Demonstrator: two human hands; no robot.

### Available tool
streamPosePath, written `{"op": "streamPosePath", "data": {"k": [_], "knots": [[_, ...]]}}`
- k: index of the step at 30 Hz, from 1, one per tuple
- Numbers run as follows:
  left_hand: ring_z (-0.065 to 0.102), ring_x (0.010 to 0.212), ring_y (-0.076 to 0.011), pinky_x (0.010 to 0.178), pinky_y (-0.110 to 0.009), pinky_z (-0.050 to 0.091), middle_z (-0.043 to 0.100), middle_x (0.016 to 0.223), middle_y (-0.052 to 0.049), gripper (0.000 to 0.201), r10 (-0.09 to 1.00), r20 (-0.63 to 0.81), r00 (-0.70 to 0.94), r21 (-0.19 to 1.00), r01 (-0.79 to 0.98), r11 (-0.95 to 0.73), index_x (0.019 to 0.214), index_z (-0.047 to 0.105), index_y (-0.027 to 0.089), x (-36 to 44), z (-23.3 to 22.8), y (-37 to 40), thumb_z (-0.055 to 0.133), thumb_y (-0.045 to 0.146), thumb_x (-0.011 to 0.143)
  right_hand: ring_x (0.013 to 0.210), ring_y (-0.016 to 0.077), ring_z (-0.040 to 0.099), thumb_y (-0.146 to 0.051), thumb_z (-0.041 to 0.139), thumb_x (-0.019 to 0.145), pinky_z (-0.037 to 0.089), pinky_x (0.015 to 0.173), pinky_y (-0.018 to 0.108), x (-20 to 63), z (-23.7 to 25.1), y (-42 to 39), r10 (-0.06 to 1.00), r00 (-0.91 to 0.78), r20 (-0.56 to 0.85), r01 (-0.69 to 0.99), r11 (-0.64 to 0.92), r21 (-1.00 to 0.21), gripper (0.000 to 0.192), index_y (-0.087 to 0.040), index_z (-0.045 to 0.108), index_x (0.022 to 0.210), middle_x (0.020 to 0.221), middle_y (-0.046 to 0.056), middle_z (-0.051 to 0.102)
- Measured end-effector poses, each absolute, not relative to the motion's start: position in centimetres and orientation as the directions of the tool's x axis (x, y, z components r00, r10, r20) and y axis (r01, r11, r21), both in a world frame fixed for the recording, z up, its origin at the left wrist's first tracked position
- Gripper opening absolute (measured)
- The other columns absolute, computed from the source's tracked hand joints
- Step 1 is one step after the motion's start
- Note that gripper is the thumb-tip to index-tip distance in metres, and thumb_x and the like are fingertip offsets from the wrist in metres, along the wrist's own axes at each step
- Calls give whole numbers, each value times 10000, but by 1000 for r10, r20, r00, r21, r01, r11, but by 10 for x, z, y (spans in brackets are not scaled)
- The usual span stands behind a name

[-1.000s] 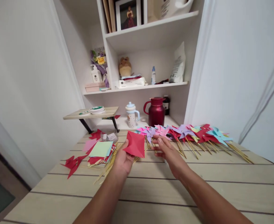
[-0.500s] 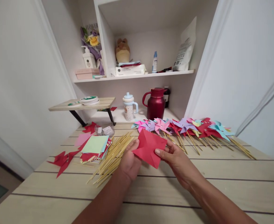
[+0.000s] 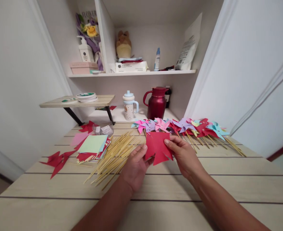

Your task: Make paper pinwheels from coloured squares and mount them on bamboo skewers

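Observation:
A square of red paper [image 3: 157, 147], cut inward from its corners, is held up over the table between both hands. My left hand [image 3: 137, 163] pinches its left edge, thumb in front and fingers behind. On the right edge, my right hand [image 3: 180, 152] grips the paper with the thumb on its face. Just left of my left hand lies a loose pile of thin wooden sticks [image 3: 114, 157]. Beyond the paper rests a row of finished paper pinwheels [image 3: 183, 124] on sticks, in pink, purple, red and blue.
Left of the sticks are a stack of coloured paper squares [image 3: 93, 144], cut red paper pieces [image 3: 57, 160] and a clear plastic box [image 3: 104, 130]. At the back stand a small raised shelf [image 3: 102, 101], a spotted cup [image 3: 129, 109] and a dark red jug [image 3: 157, 104].
The red paper has been turned from a diamond to a squarer position, its cut slits now showing along the lower side. Both hands still hold it, and the camera view has shifted slightly.

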State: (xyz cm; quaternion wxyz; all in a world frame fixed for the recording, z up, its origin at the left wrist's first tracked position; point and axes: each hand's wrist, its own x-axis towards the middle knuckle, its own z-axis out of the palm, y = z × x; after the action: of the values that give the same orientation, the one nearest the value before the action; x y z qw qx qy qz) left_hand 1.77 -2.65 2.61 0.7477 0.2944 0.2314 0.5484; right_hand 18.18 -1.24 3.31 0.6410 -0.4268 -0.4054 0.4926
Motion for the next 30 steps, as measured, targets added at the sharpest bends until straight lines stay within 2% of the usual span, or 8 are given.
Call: {"op": "streamPosePath", "data": {"k": [8, 16, 19, 24, 30], "knots": [[654, 807, -136, 766, -274, 476, 744, 970, -45, 225, 956, -107, 274, 733, -628, 262, 890, 701, 179, 14, 21, -24, 816, 308, 746, 655, 150, 640, -361, 889, 625, 509, 611, 275, 191, 32, -10, 943, 305, 134, -284, 224, -932, 272, -245, 712, 797, 734, -25, 730], [630, 781, -128, 747, -261, 472, 719, 885, -30, 219, 943, -116, 313, 748, -597, 290, 849, 696, 171, 14, 23, -26, 820, 320, 746, 630, 140, 618, -342, 884, 645, 490, 574, 259, 189, 38, -16, 935, 321, 153, -259, 241, -935, 253, -234, 710, 794, 715, -22, 711], [639, 811, -141, 766, -271, 481, 729, 922, -44, 203, 945, -94, 314, 753, -598, 274, 874, 706, 170, 13, 22, -25, 796, 324, 775, 621, 136, 612, -340, 887, 642, 482, 557, 248, 189, 38, -17, 937, 315, 150, -263, 237, -935, 256, -231, 711, 793, 707, -22, 706], [657, 901, -179, 808, -298, 497, 740, 1060, -89, 274, 940, -23, 339, 760, -605, 237, 1033, 723, 178, 13, 22, -26, 712, 387, 856, 650, 155, 634, -349, 893, 625, 505, 574, 261, 188, 37, -16, 942, 303, 145, -284, 234, -930, 273, -223, 713, 786, 739, -2, 725], [663, 1019, -211, 856, -310, 503, 720, 1186, -108, 332, 938, 10, 346, 743, -630, 225, 1087, 718, 180, 16, 30, -28, 636, 447, 909, 560, 108, 554, -342, 899, 610, 428, 508, 217, 186, 38, -16, 945, 294, 141, -309, 234, -922, 279, -223, 697, 760, 651, -47, 664]]}}
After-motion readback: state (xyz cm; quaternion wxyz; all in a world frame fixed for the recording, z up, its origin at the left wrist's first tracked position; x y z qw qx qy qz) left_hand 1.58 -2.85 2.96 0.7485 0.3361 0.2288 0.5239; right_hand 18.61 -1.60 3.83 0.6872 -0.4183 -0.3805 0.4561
